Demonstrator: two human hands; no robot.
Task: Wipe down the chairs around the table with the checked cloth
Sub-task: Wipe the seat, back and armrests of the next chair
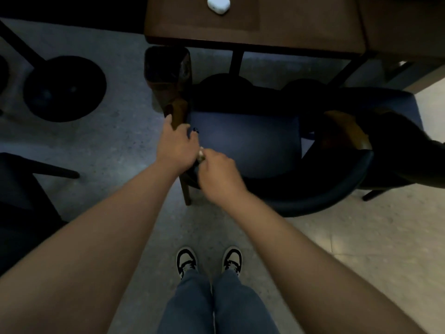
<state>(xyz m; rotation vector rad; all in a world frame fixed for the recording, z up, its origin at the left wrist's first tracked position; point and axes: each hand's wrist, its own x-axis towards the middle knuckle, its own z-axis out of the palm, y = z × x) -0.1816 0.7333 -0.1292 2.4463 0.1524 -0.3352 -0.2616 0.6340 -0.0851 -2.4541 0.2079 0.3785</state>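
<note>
A chair with a blue seat (245, 141), wooden armrests and a dark curved back stands pushed under the brown table (301, 32). My left hand (175, 143) grips the front of the chair's left armrest (179, 109), thumb on the outer side and fingers curled over the inner side. My right hand (219, 174) is curled just right of it, over the rear left corner of the chair. It pinches a small pale bunched piece, apparently the cloth (200, 154). Most of the cloth is hidden in the fist, so no check pattern shows.
A white earbud case (218, 4) lies on the table. A dark bin (166, 68) stands left of the chair. A second blue chair (397, 104) sits close on the right, another chair (19, 189) at the left edge. A round black table base (65, 89) is at the far left.
</note>
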